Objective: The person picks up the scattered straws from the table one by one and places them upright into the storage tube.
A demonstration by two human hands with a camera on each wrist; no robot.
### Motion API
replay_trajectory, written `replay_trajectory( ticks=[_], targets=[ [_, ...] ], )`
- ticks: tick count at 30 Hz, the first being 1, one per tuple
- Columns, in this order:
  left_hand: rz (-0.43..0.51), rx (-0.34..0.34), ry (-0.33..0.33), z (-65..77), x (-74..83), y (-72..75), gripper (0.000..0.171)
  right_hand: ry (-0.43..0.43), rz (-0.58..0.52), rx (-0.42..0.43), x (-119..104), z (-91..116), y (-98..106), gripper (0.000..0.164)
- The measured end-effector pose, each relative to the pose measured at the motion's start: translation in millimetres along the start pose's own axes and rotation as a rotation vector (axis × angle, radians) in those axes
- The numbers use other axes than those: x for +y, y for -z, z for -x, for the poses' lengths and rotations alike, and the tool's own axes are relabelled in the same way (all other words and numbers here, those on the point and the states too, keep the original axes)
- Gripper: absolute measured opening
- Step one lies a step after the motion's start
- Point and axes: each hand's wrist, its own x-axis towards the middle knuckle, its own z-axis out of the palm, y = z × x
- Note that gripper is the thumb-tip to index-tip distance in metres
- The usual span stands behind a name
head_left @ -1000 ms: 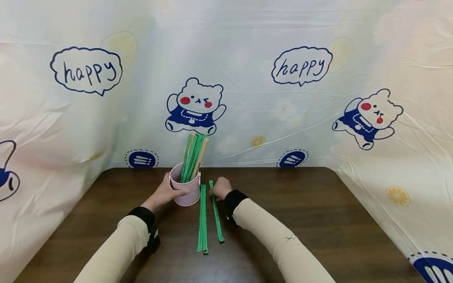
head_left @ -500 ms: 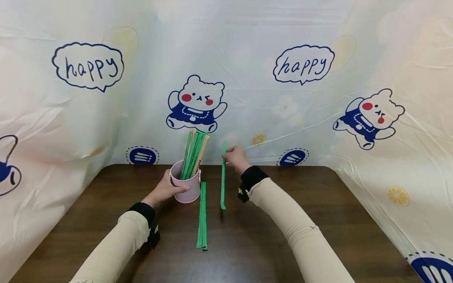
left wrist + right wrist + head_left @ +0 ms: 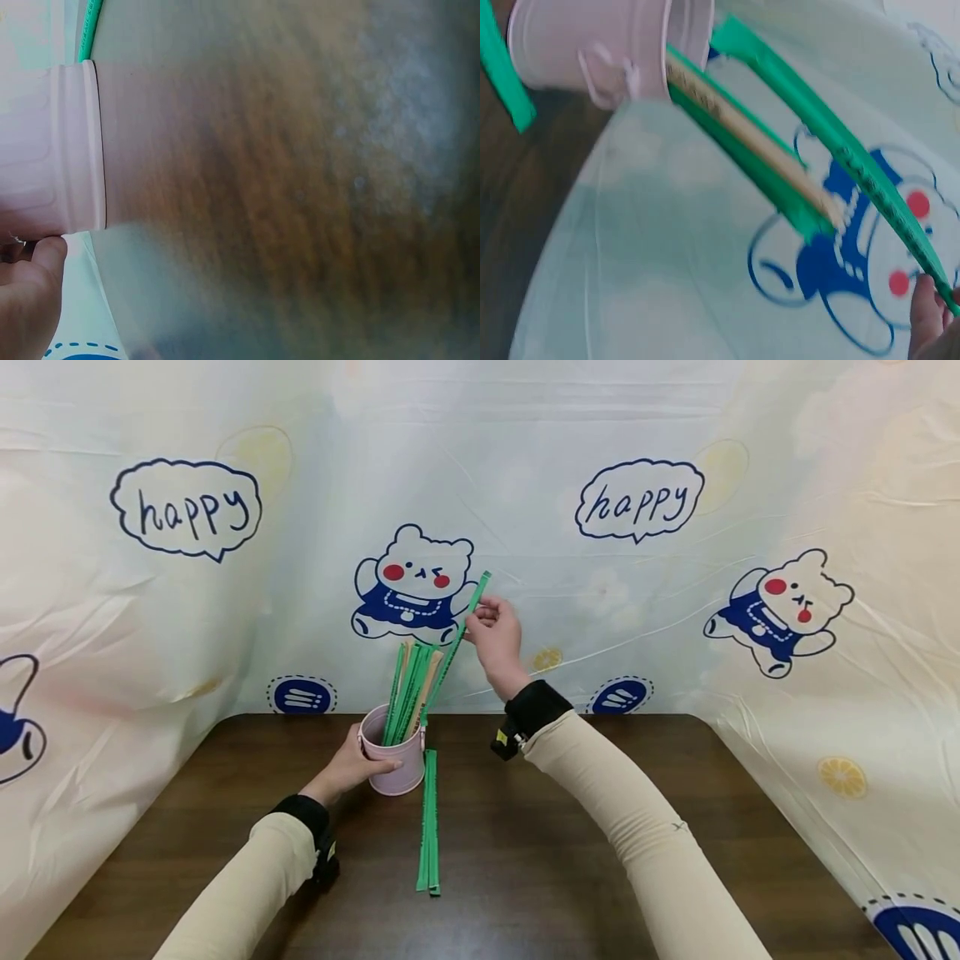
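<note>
My left hand (image 3: 348, 770) grips the small pink pail (image 3: 396, 774) by its side, thumb across the front. Green and tan wrapped sticks (image 3: 407, 697) lean inside it, tops above the rim. My right hand (image 3: 498, 639) pinches a slim green wrapped stick (image 3: 454, 649) near its upper end, slanted above the pail's right side. In the right wrist view, dark print runs along that stick (image 3: 832, 142), and its lower end lies by the pail's mouth; whether it is inside I cannot tell. In the left wrist view, the left thumb (image 3: 49, 255) touches the pail wall (image 3: 45, 150).
Beside the pail, a pair of green wrapped sticks (image 3: 428, 822) lies lengthwise on the dark wooden table (image 3: 600, 827). A printed cloth (image 3: 525, 510) with bears hangs behind the table's far edge. A wire handle (image 3: 604, 79) hangs on the pail's side.
The right hand has lifted one green stick off the table, raised it, and tilted it leftward so its lower end is at the pail. The left hand and pail have stayed put.
</note>
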Motion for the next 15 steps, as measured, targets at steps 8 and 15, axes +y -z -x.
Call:
replay_trajectory(
  ticks=[8, 15],
  targets=[
    [-0.007, 0.011, -0.003, 1.1, -0.1, 0.4, 0.102, 0.04, 0.039, 0.061, 32, 23, -30, 0.035],
    [-0.025, 0.017, -0.023, 1.7, -1.3, 1.2, 0.104, 0.035, 0.108, -0.002, 61, 49, -44, 0.034]
  ],
)
